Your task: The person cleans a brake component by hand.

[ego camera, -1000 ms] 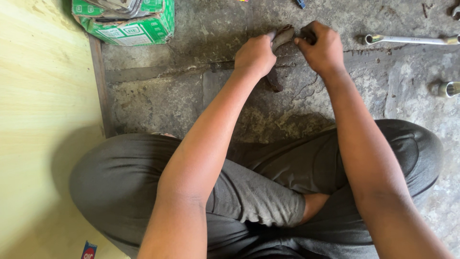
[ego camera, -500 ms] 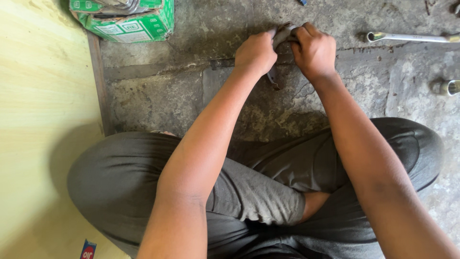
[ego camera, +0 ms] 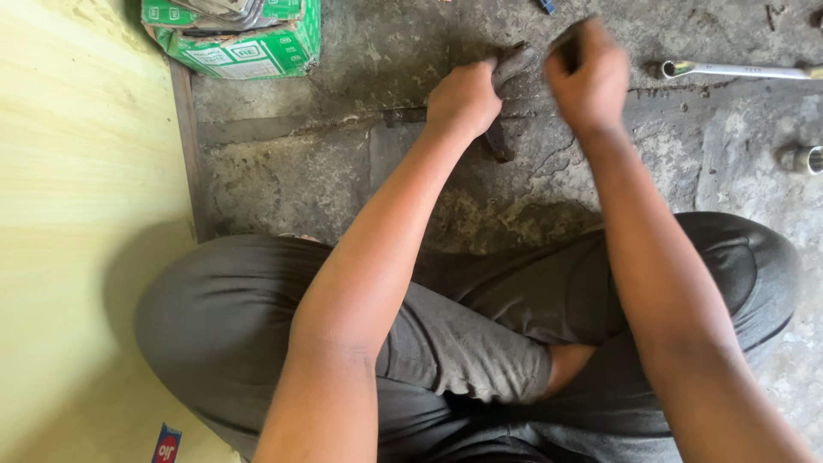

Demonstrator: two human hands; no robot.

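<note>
The dark grey, dirty metal part (ego camera: 513, 62) sits over the cracked concrete floor (ego camera: 343, 171), gripped at its near end by the left hand (ego camera: 463, 96), whose fingers are curled tight around it; a dark stub pokes down below that fist toward the floor. Just to the right of the part, the right hand (ego camera: 590, 77) is closed into a loose fist around something small and dark at its top edge; it is blurred, so I cannot tell exactly what it pinches, nor whether it touches the part.

To do this well, I judge the left hand should keep the part firmly braced and low, so that the right hand can work on it without it twisting.

Farther right of the part lies a long silver metal spanner (ego camera: 737, 70), and beyond it a short silver socket (ego camera: 806, 159). Well left of the part stands a green-and-white cardboard box (ego camera: 249, 43), beside a pale yellow board (ego camera: 86, 214).
</note>
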